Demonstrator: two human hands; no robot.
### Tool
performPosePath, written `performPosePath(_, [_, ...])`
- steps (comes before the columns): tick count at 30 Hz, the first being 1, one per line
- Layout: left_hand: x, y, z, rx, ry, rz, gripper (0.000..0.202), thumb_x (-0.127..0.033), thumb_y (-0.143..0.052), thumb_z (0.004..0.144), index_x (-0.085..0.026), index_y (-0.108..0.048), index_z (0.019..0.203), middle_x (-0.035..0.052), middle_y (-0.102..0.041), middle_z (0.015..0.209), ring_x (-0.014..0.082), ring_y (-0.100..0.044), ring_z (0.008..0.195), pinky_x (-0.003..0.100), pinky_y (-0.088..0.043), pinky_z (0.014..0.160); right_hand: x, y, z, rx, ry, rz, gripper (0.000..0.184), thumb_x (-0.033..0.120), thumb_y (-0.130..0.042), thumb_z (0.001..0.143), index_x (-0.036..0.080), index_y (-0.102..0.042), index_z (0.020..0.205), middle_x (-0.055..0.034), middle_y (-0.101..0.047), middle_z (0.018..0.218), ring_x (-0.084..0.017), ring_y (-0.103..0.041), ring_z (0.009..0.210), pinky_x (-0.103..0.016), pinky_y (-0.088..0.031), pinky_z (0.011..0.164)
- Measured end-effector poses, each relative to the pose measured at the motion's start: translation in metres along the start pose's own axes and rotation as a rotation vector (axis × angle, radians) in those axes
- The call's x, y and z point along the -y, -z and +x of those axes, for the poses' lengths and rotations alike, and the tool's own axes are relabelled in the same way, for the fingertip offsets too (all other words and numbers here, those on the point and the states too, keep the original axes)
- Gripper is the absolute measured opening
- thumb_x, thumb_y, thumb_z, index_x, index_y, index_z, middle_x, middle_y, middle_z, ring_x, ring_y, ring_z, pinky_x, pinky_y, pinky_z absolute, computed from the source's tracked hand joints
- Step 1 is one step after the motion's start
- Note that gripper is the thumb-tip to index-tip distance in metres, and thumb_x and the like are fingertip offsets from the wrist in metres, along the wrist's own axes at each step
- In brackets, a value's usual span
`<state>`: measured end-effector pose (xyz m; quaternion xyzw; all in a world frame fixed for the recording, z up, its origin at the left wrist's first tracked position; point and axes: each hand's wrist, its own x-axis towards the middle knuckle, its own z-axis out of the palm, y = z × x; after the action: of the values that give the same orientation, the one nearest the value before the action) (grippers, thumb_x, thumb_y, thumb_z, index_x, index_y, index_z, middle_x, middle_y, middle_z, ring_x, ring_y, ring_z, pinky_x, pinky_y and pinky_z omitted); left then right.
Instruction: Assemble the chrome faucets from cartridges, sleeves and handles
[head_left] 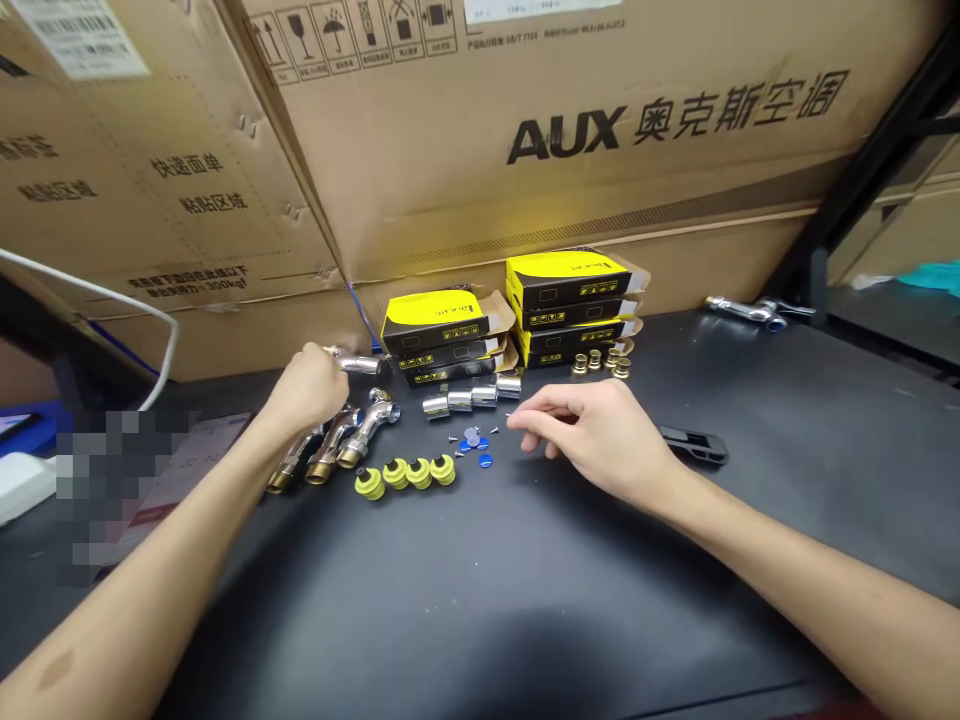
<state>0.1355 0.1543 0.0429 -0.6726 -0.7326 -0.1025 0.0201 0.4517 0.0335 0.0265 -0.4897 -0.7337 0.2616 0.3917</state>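
Observation:
My left hand (pixel 311 385) is closed in a fist at the near end of a chrome tap body (pixel 361 365), its grip partly hidden by the fingers. Just below it lie several more chrome tap bodies (pixel 371 425) with brass threaded ends. My right hand (pixel 611 435) hovers over the table with thumb and forefinger pinched at a tiny screw (pixel 508 416). Left of those fingertips are blue and clear round discs (pixel 484 461) and a few small loose screws (pixel 452 439). Chrome sleeves (pixel 484 397) lie in a row behind them, and yellow-green valve cartridges (pixel 418 473) stand in front.
Yellow and black boxes (pixel 574 290) with open flaps are stacked behind, beside a lower stack (pixel 435 325). Several brass nuts (pixel 594 360) stand before them. A black tool (pixel 694 445) lies by my right wrist; another tap (pixel 757 312) is far right. Large cartons (pixel 450 150) wall off the back.

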Motion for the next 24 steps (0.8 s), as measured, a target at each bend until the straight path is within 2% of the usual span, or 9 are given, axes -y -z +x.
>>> performPosePath(6, [0.000, -0.006, 0.005, -0.005, 0.122, 0.012, 0.040, -0.037, -0.064, 0.096, -0.017, -0.060, 0.130, 0.0115, -0.063, 0.130, 0.0251, -0.065, 0.111, 0.046, -0.057, 0.092, 0.000, 0.001, -0.001, -0.014, 0.039, -0.088, 0.026, 0.034, -0.066, 0.095, 0.021, -0.074, 0.074, 0.0066, -0.071, 0.060, -0.009, -0.061, 0.054, -0.023, -0.043, 0.063])
performPosePath(13, [-0.003, -0.007, 0.005, 0.025, 0.088, 0.013, 0.035, -0.039, -0.064, 0.096, -0.015, -0.064, 0.122, 0.0099, -0.067, 0.120, 0.0249, -0.066, 0.109, 0.046, -0.056, 0.094, 0.000, 0.000, -0.003, 0.016, 0.064, -0.178, 0.023, 0.032, -0.062, 0.097, 0.021, -0.075, 0.081, 0.0042, -0.071, 0.066, -0.010, -0.058, 0.058, -0.025, -0.041, 0.063])
performPosePath(16, [-0.002, -0.001, 0.002, -0.010, 0.073, 0.020, 0.034, -0.038, -0.063, 0.095, -0.015, -0.065, 0.120, 0.0118, -0.069, 0.121, 0.0282, -0.065, 0.113, 0.046, -0.054, 0.096, 0.000, -0.001, -0.004, 0.003, 0.102, -0.196, 0.021, 0.032, -0.062, 0.097, 0.021, -0.075, 0.084, 0.0024, -0.073, 0.073, -0.012, -0.059, 0.062, -0.025, -0.041, 0.065])
performPosePath(19, [0.004, 0.009, -0.005, -0.058, 0.074, 0.006, 0.033, -0.042, -0.058, 0.093, -0.016, -0.069, 0.109, 0.0132, -0.074, 0.114, 0.0340, -0.065, 0.114, 0.045, -0.051, 0.097, 0.000, 0.000, -0.004, -0.006, 0.125, -0.203, 0.020, 0.031, -0.062, 0.097, 0.021, -0.075, 0.086, 0.0011, -0.074, 0.077, -0.013, -0.060, 0.065, -0.026, -0.041, 0.066])
performPosePath(24, [0.023, 0.024, -0.014, -0.154, 0.130, -0.014, 0.036, -0.046, -0.053, 0.089, -0.018, -0.070, 0.105, 0.0107, -0.076, 0.114, 0.0330, -0.066, 0.112, 0.044, -0.049, 0.099, 0.000, 0.002, -0.003, -0.006, 0.069, -0.225, 0.036, 0.047, -0.069, 0.091, 0.021, -0.068, 0.068, 0.0028, -0.065, 0.060, -0.013, -0.053, 0.056, -0.027, -0.036, 0.060])
